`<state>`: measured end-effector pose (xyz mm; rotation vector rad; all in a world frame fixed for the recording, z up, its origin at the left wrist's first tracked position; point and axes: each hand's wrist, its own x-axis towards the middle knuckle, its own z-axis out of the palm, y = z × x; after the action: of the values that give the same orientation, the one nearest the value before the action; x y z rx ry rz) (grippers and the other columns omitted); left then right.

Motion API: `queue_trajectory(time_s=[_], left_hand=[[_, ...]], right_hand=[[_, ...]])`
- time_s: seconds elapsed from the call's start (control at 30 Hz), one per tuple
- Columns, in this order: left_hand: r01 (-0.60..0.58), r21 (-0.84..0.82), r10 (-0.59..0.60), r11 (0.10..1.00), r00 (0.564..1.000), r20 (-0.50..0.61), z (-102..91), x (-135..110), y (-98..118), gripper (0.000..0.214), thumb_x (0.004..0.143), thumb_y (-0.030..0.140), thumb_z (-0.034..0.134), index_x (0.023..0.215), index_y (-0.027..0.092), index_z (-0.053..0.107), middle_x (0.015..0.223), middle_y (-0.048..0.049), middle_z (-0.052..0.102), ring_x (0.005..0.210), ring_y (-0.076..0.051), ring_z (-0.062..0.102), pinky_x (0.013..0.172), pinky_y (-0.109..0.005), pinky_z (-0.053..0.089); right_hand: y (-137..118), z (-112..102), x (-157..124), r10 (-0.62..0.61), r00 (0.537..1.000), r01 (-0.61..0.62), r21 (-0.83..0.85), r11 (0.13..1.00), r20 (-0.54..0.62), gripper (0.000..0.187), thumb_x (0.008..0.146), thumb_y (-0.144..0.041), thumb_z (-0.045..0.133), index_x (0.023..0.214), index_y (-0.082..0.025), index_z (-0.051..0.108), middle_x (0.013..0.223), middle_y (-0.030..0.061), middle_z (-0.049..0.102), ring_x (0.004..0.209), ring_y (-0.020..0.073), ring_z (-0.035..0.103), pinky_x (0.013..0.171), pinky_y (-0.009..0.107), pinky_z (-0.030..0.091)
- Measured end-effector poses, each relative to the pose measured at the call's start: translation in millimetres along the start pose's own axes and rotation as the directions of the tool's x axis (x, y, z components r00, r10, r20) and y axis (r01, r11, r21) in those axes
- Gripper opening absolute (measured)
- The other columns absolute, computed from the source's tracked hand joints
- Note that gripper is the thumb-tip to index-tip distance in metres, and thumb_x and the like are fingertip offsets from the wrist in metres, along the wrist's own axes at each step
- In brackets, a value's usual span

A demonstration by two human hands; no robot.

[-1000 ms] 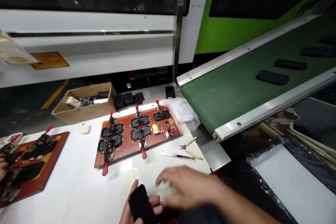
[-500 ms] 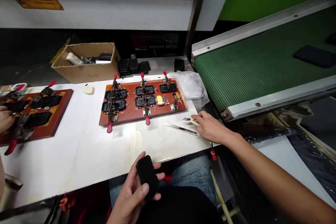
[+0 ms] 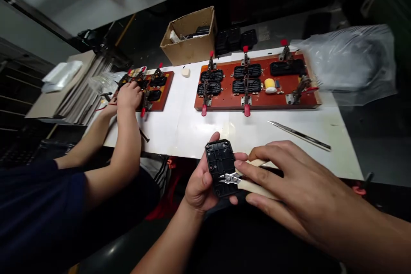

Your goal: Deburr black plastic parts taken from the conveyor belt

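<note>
Grips a black cover point(image 3: 222, 158) in the left hand point(image 3: 199, 185) (inside up, by the table point(image 3: 189, 135)) and pliers point(image 3: 245, 186) over it in the right hand point(image 3: 297, 184), seemingly for snipping, so probably needs a steady hold and small squeeze.

Black plastic, matt and uneven, is seen in the cover point(image 3: 220, 158); the nippers point(image 3: 236, 179) are tipped with shiny metal; the box point(image 3: 192, 50) is made of matt cardboard.

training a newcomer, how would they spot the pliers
Find the white table. By its near edge, in the right hand's grip, are the pliers, over a black part. Paired cream handles set them apart from the straight knife.
</note>
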<state>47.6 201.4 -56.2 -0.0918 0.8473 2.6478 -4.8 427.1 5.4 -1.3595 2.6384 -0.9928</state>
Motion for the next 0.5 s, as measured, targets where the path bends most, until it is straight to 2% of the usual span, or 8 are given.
queue_trajectory(time_s=[0.07, 0.13, 0.37, 0.5], left_hand=[[-0.013, 0.006, 0.013, 1.000, 1.000, 0.012, 2.8, -7, 0, 0.091, 0.089, 0.040, 0.079, 0.163, 0.043, 0.027, 0.145, -0.0130, 0.066, 0.086, -0.022, 0.081, 0.059, -0.027, 0.067], [-0.016, 0.017, 0.016, 1.000, 1.000, 0.010, 4.2, -13, 0, 0.088, 0.089, 0.041, 0.078, 0.162, 0.045, 0.028, 0.145, -0.0110, 0.065, 0.082, -0.020, 0.080, 0.059, -0.026, 0.066], [-0.037, 0.114, 0.047, 0.993, 0.996, -0.080, 7.2, -19, -2, 0.097, 0.087, 0.046, 0.079, 0.165, 0.044, 0.020, 0.144, -0.0098, 0.066, 0.117, -0.027, 0.073, 0.081, -0.030, 0.063], [0.036, 0.163, -0.011, 0.986, 0.989, -0.150, 14.0, -19, -1, 0.114, 0.078, 0.057, 0.083, 0.165, 0.047, 0.011, 0.150, -0.0087, 0.062, 0.121, -0.033, 0.070, 0.078, -0.032, 0.062]], right_hand=[[-7, -3, 10, -0.053, 0.998, 0.051, -0.050, 0.997, -0.046, 0.036, 0.101, -0.030, 0.063, 0.135, -0.020, 0.067, 0.125, 0.0142, 0.064, 0.115, 0.0342, 0.057, 0.091, 0.051, 0.057], [-14, -6, 18, -0.078, 0.995, 0.073, -0.080, 0.994, -0.057, 0.033, 0.099, -0.029, 0.064, 0.129, -0.019, 0.072, 0.119, 0.0137, 0.067, 0.110, 0.0340, 0.059, 0.088, 0.051, 0.058], [-31, -6, 22, -0.071, 0.995, 0.059, -0.161, 0.985, -0.068, 0.027, 0.095, -0.033, 0.066, 0.117, -0.022, 0.077, 0.110, 0.0113, 0.071, 0.101, 0.0315, 0.061, 0.084, 0.048, 0.056], [-32, -4, 24, -0.072, 0.994, 0.056, -0.193, 0.980, -0.078, 0.028, 0.093, -0.036, 0.064, 0.113, -0.020, 0.077, 0.103, 0.0125, 0.070, 0.094, 0.0324, 0.060, 0.078, 0.049, 0.052]])
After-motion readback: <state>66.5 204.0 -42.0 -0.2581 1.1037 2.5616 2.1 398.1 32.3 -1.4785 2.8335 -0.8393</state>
